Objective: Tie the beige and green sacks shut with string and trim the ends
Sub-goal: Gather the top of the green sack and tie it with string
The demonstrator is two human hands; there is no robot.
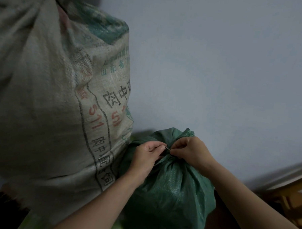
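A tall beige woven sack [48, 91] with printed characters fills the left side; its gathered top reaches the upper edge of the view. Beside it, lower and to the right, stands a smaller green sack [170, 190] with its neck bunched together. My left hand [148, 154] and my right hand [192, 151] meet at that neck, each pinching a thin dark string [167, 149] between thumb and fingers. The string shows only as a short piece between the fingertips; its ends are hidden in my hands.
A pale blue-grey wall [219, 65] stands behind both sacks. A wooden piece of furniture [289, 191] sits at the lower right. Dark floor shows at the lower left corner.
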